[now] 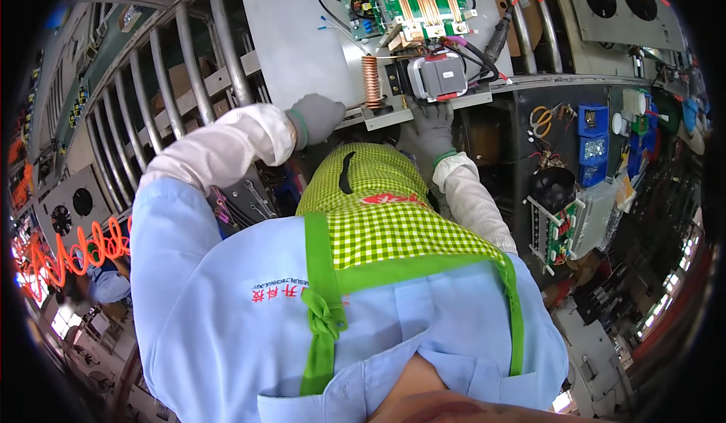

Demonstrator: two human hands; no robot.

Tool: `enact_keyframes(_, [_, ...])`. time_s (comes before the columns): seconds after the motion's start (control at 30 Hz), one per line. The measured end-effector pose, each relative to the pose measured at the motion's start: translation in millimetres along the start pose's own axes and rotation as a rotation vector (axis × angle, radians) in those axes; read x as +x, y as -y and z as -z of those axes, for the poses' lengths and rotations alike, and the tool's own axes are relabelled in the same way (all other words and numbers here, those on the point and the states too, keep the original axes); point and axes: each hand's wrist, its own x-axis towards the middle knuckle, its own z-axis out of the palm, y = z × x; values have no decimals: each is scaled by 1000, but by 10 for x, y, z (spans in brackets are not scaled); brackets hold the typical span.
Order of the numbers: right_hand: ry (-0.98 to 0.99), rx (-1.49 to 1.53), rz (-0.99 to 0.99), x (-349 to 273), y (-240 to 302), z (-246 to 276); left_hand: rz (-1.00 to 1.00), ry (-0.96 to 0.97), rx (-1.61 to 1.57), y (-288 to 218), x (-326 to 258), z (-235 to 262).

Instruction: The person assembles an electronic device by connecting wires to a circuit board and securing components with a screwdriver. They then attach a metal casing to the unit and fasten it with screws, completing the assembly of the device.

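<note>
My left hand (pixel 319 117), in a grey glove, is at the front edge of a light grey metal plate (pixel 291 37). Its fingers are curled and partly hidden, so what they hold cannot be made out. Over the plate's front lip, beside a dark grey boxed component (pixel 439 76), the fingers of my gloved right hand (pixel 432 129) are hooked; its thumb is hidden. Between my hands a copper coil (pixel 370 82) stands upright at the plate's edge. Behind it sits a green circuit board (pixel 404 3) with copper bars, and loose black cables run around it.
The plate lies across metal rollers (pixel 189 60). To the right, a dark bench holds scissors (pixel 541 120), blue bins (pixel 594 147) and another board assembly (pixel 558 230). Orange coiled hoses (pixel 83 249) hang at left and upper right. Wrenches (pixel 261 200) lie below my left arm.
</note>
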Motion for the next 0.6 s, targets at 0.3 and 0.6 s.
enact_keyframes(0.3, [115,59,-81,-61,136,127,-123,-282,-39,406,-83,-940])
enact_keyframes(0.6, [177,1,-104,45,214,85,-57,-101,10,126,-134,-327])
